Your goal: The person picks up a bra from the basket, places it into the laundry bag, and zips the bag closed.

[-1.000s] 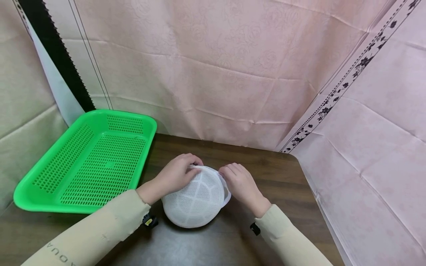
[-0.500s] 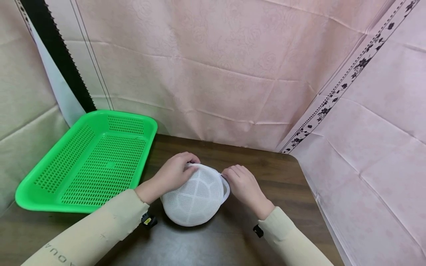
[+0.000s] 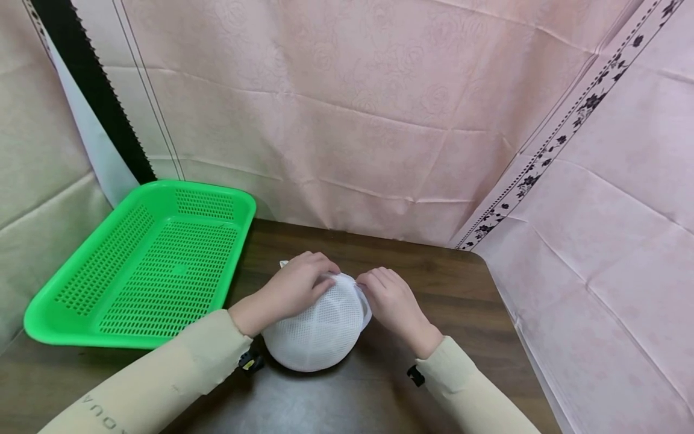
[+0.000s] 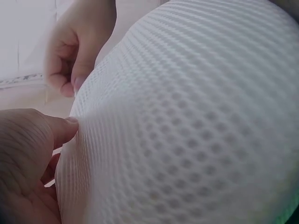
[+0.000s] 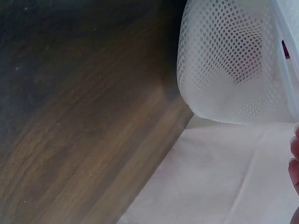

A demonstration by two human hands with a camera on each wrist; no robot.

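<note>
A rounded white mesh laundry bag point(image 3: 314, 337) stands on the table between both hands, bulging toward the person. My left hand point(image 3: 300, 286) grips its top edge; in the left wrist view the thumb point(image 4: 65, 130) presses the mesh while the other fingers go behind. At the upper right rim, my right hand point(image 3: 390, 298) pinches the bag's edge with curled fingers. Whether a zipper pull is between those fingertips is too small to tell. The right wrist view shows a gap along the white rim of the bag point(image 5: 219, 70), with a dark red spot inside.
A green perforated plastic basket point(image 3: 179, 268) sits left of the bag, near the left forearm. The brown wooden table point(image 3: 444, 277) ends at a pale pink cloth point(image 3: 347, 120) behind, and another cloth point(image 3: 607, 253) hangs along the right side.
My left hand has slid slightly right along the bag's top edge, toward the right hand, and a small white tip now shows behind it. The right hand has barely shifted.
</note>
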